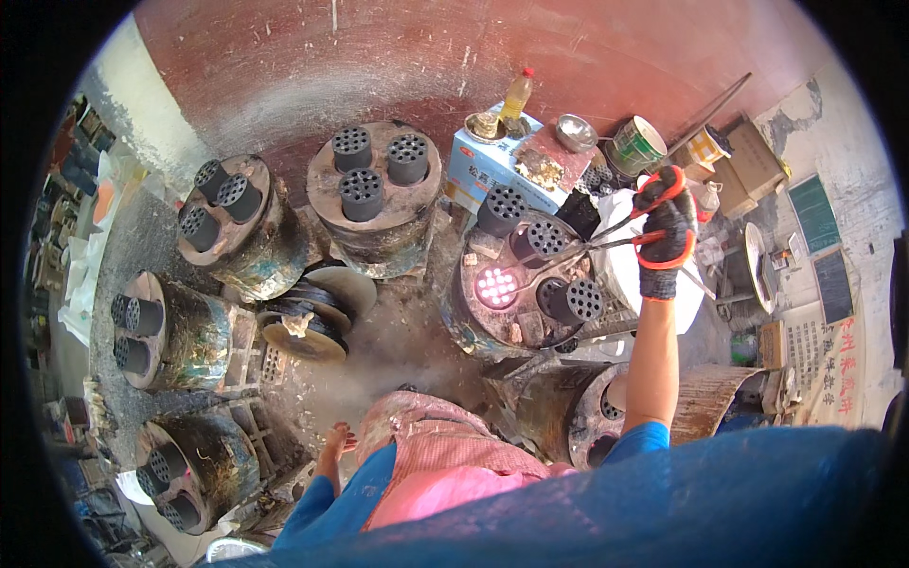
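Note:
My right hand, in a black and orange glove, grips the handles of a pair of long metal tongs. Their jaws reach over a round drum stove. A glowing pink-white honeycomb briquette sits in one of its holes, near the jaw tips; whether they touch cannot be made out. Black honeycomb briquettes stand around it: one at the far rim, another beside the jaws, and one at the right. My bare left hand hangs low by my side, fingers apart, holding nothing.
Several more drum stoves with black briquettes stand at the left, including one at the back. Between them is a reel-like stack of discs. A blue-white box carries a bottle and metal bowl. Another stove is near my right.

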Action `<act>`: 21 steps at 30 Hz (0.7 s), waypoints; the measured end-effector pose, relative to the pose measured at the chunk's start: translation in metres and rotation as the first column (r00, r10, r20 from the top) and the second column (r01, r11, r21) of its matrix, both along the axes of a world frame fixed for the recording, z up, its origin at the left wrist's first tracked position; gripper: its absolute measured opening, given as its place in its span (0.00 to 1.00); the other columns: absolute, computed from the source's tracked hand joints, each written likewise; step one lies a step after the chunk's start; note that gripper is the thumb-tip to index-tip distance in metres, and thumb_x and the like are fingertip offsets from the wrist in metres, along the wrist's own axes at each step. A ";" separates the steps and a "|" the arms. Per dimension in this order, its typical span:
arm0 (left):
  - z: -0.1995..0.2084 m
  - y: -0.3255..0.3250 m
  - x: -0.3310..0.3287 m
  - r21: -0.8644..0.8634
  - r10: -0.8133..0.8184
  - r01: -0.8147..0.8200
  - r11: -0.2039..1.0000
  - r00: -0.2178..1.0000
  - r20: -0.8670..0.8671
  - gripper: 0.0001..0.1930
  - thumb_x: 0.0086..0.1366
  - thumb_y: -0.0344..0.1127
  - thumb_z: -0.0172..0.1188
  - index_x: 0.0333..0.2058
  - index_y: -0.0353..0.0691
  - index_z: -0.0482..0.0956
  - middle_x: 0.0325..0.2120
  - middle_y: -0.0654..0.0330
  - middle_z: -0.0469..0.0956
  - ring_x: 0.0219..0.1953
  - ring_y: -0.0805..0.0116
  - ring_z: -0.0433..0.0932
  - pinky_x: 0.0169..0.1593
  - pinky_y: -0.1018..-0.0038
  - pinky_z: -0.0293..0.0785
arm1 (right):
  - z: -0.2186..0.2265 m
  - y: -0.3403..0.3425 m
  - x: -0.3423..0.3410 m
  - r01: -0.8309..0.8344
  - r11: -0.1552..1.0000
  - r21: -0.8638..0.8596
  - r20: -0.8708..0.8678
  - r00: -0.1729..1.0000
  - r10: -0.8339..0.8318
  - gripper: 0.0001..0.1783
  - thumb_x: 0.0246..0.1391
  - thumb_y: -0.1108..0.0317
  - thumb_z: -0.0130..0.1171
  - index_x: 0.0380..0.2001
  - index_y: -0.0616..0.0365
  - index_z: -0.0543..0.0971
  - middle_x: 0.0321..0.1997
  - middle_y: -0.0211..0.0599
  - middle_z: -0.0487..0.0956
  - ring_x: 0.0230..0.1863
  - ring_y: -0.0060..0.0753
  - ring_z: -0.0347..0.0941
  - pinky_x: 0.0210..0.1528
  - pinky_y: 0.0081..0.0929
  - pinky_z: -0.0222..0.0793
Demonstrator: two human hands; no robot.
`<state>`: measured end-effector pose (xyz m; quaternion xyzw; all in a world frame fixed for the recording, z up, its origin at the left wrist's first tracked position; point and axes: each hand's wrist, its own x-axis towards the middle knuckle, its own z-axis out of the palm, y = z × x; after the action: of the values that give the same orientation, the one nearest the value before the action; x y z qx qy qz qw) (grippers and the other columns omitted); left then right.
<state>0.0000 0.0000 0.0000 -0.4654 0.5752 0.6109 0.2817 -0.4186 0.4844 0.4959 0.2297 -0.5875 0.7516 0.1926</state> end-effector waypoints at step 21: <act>0.004 -0.011 0.017 -0.016 0.020 -0.020 1.000 1.000 0.009 0.16 0.62 0.43 0.46 0.46 0.45 0.65 0.33 0.52 0.73 0.29 0.57 0.76 0.32 0.62 0.76 | 0.078 -0.029 0.009 0.256 0.955 0.149 -0.057 0.967 -0.250 0.14 0.44 0.78 0.49 0.38 0.64 0.72 0.24 0.34 0.71 0.21 0.24 0.67 0.22 0.19 0.64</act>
<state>0.0169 -0.0107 0.0037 -0.4762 0.5741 0.6068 0.2746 -0.4098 0.4553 0.5742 0.1813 -0.6651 0.6682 0.2797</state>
